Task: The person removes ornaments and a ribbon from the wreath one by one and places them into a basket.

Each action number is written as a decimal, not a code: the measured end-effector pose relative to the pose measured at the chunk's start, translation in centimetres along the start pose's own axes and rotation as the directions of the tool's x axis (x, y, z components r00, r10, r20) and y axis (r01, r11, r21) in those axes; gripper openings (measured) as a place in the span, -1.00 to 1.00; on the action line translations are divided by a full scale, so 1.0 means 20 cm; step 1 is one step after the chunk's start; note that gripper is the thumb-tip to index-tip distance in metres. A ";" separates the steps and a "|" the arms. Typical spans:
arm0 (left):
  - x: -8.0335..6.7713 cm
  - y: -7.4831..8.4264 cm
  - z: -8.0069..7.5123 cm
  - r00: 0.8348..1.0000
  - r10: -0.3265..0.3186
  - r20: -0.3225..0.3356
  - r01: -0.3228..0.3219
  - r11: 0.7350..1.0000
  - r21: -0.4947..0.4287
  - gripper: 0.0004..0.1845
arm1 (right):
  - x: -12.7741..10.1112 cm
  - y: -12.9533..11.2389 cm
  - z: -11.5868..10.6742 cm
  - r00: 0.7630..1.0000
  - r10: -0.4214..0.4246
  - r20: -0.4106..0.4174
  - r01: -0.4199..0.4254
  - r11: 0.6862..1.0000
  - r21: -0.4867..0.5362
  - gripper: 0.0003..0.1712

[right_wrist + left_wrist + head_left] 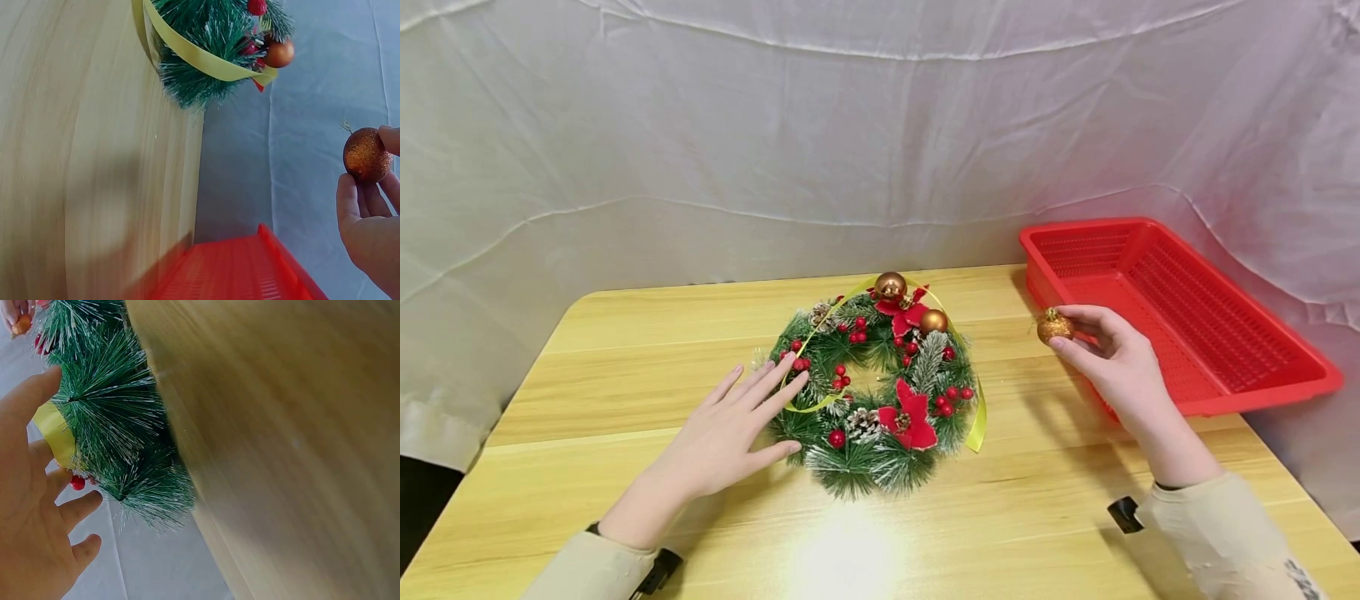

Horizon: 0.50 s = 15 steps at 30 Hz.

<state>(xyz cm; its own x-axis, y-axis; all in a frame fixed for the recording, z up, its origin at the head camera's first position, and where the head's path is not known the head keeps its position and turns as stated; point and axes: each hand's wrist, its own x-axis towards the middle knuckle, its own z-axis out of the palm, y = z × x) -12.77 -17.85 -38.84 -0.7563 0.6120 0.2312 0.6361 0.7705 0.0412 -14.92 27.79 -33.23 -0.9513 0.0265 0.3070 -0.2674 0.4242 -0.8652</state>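
Currently:
Right hand [1112, 354]: your grip pinches the glitter bauble [1055, 327]; keep it light.
Left hand [737, 425]: fingers flat, steadying the wreath [880, 383] on the worktop [625, 350].

Table [625, 375]: pale wood with visible grain, smooth, lightly glossy where a light glare falls near its front edge. Wreath [880, 392]: bristly plastic needles, green with white-frosted tips; matt red fabric-like flowers; shiny red berries; two polished metallic-gold balls; a smooth yellow satin-like ribbon [200, 56]. Ornament ball [365, 155], pinched in the right hand [1112, 358]: rough copper-gold glitter coating. Basket [1187, 308] at the table's right edge: red moulded plastic, fine mesh walls. Backdrop [775, 125]: white creased cloth, matt.
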 end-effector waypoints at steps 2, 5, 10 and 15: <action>0.00 0.00 0.00 1.000 0.001 -0.002 -0.001 1.000 0.001 -0.14 | 0.00 0.00 -0.01 1.000 0.008 -0.002 -0.008 1.000 0.008 -0.50; 0.00 0.00 0.00 1.000 0.002 -0.005 -0.002 1.000 0.003 -0.14 | 0.00 -0.01 -0.03 1.000 0.009 -0.007 -0.009 0.999 0.043 -0.51; 0.00 0.00 0.00 1.000 0.006 -0.009 -0.006 1.000 0.005 -0.14 | 0.00 -0.01 -0.06 1.000 -0.014 -0.026 0.016 0.997 0.076 -0.51; 0.00 0.00 0.00 1.000 0.005 -0.005 -0.005 1.000 0.005 -0.14 | 0.00 0.00 -0.10 0.999 0.001 -0.036 0.003 0.995 0.100 -0.52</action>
<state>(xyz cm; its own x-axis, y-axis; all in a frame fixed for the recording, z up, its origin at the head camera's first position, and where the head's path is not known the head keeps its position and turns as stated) -12.71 -17.86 -38.78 -0.7525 0.6147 0.2364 0.6389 0.7685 0.0357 -14.60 29.57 -32.37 -0.9454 0.0596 0.3204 -0.2840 0.3315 -0.8997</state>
